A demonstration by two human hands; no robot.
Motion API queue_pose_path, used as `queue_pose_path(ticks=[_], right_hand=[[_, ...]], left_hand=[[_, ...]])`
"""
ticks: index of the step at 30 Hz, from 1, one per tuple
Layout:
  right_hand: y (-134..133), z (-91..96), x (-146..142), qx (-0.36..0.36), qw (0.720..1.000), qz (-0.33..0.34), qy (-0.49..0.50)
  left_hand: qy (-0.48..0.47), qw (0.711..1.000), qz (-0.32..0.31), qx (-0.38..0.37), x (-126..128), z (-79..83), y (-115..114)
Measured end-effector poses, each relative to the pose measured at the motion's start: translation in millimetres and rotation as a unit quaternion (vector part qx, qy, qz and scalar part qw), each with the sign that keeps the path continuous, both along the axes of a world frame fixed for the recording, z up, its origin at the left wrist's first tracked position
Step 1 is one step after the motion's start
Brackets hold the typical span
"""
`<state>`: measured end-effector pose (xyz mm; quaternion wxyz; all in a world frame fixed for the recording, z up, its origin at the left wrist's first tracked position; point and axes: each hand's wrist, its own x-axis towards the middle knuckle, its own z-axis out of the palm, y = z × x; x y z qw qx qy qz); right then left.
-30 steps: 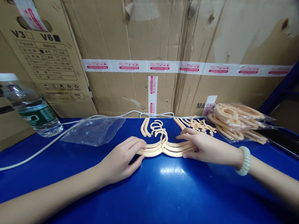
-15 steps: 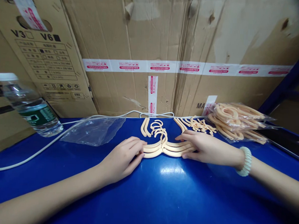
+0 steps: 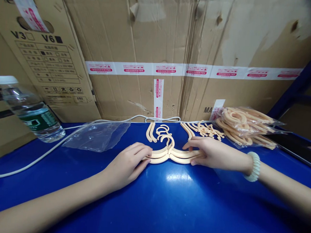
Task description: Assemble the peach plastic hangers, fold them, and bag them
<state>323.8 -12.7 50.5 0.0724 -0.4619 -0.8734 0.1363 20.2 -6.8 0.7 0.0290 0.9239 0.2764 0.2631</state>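
Observation:
Several beige clothes hangers (image 3: 159, 160) lie stacked together on the blue table, their arms spreading left and right and their curved hooks (image 3: 170, 142) pointing away from me. My left hand (image 3: 135, 160) pinches the ends of the left arms between thumb and fingers. On the other side my right hand (image 3: 210, 152), with a pale beaded band at the wrist, grips the ends of the right arms. Its fingertips hide those ends. Loose beige curved strips (image 3: 151, 132) and small hook pieces (image 3: 163, 128) lie just behind the stack.
A heap of small beige parts (image 3: 209, 129) sits at the back right, beside clear bags of beige pieces (image 3: 244, 125). To the left are a flat plastic bag (image 3: 98, 136), a white cable (image 3: 37, 163) and a water bottle (image 3: 38, 116). Cardboard boxes (image 3: 138, 95) wall off the back.
The stacked hanger arms have come closer together, so fewer rows show between my hands. Both hands have barely shifted.

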Motion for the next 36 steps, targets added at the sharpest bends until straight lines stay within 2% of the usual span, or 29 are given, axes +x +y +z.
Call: queue_pose_path(ticks=[21, 36], right_hand=[[0, 6.0, 3, 0.0, 1.0, 0.008, -0.02], [2, 11.0, 9, -0.011, 0.997, -0.024, -0.068]], left_hand=[[0.003, 1.0, 0.006, 0.01, -2, 1.1, -2], [-0.001, 1.0, 0.012, 0.014, 0, 2.7, -3]])
